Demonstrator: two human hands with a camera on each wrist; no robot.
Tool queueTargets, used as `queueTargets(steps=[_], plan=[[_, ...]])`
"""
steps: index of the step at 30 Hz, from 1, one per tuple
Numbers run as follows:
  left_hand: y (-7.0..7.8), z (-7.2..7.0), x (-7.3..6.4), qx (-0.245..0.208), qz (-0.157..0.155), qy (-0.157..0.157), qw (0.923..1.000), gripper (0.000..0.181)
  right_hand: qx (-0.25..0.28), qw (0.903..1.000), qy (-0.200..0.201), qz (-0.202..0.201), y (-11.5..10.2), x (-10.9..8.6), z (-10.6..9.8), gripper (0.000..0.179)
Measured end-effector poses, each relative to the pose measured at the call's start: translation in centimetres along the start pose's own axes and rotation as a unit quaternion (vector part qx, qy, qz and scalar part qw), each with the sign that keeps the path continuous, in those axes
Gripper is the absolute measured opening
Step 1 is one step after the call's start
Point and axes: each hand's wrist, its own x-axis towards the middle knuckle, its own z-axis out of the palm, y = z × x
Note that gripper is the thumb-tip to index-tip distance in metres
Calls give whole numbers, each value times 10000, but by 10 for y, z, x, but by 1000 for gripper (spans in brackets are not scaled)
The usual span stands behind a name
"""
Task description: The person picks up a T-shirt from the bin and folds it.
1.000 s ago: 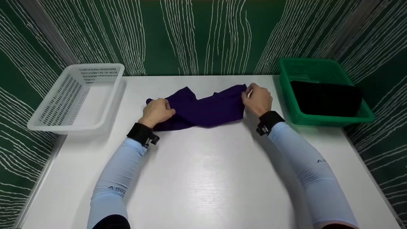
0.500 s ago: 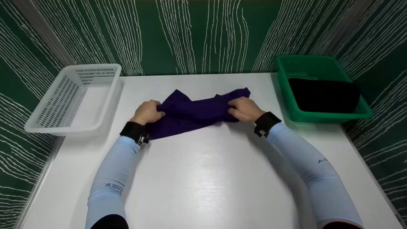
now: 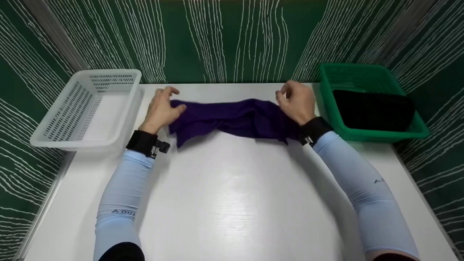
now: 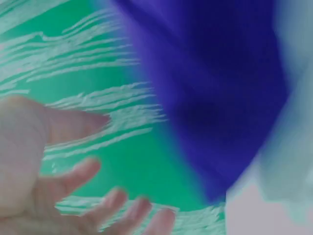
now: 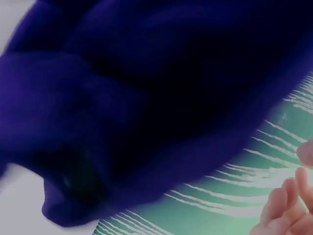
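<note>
A dark purple piece of cloth (image 3: 224, 117) stretches crosswise between the two hands near the back of the white table, rumpled and partly lifted. By its left end, my left hand (image 3: 159, 111) has its fingers and thumb spread. In the left wrist view a gap separates those fingers from the purple cloth (image 4: 220, 98). At the right end, my right hand (image 3: 300, 103) has loosely curled fingers, thumb near the index finger. The right wrist view has the fingers (image 5: 276, 203) at the lower right corner, with no cloth between them. Cloth passes under the right wrist.
A white perforated basket (image 3: 121, 134) stands on the table (image 3: 232, 203) at the left. To the right is a green basket (image 3: 373, 136) with a folded black item (image 3: 373, 108) in it. A green wall with white lines (image 3: 232, 40) rises behind the table.
Both hands gripped the cloth earlier; now their fingers are off it. The hands have moved farther back and apart. The cloth has shifted and spread, its right end reaching under the right wrist.
</note>
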Motion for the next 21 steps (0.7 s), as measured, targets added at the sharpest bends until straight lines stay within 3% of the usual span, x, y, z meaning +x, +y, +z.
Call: queueTargets(steps=[2,5,8,11,14,17,19,21], plan=[[-4,17,-3,280,105,-694,9971,57,-287,9962,-779,-254,-3,-15,7,40],[-11,44,-9,889,235,-1516,9842,60,-866,9736,-2064,-443,-6,-35,17,63],[-13,62,-11,1565,255,-1728,9721,59,-1475,9474,-2796,-496,-2,-47,26,78],[-7,69,-11,2013,286,-1779,9628,51,-1669,9345,-3099,-533,6,-51,30,60],[2,66,-12,2189,249,-2036,9539,40,-1411,9316,-3285,-658,11,-50,25,38],[5,62,-17,2253,113,-2423,9436,38,-902,9340,-3390,-678,12,-47,15,28],[3,61,-22,2213,116,-2424,9445,36,-561,9430,-3221,-613,12,-43,9,25],[-3,61,-26,2153,180,-2143,9526,31,-467,9539,-2910,-573,12,-39,3,20]])
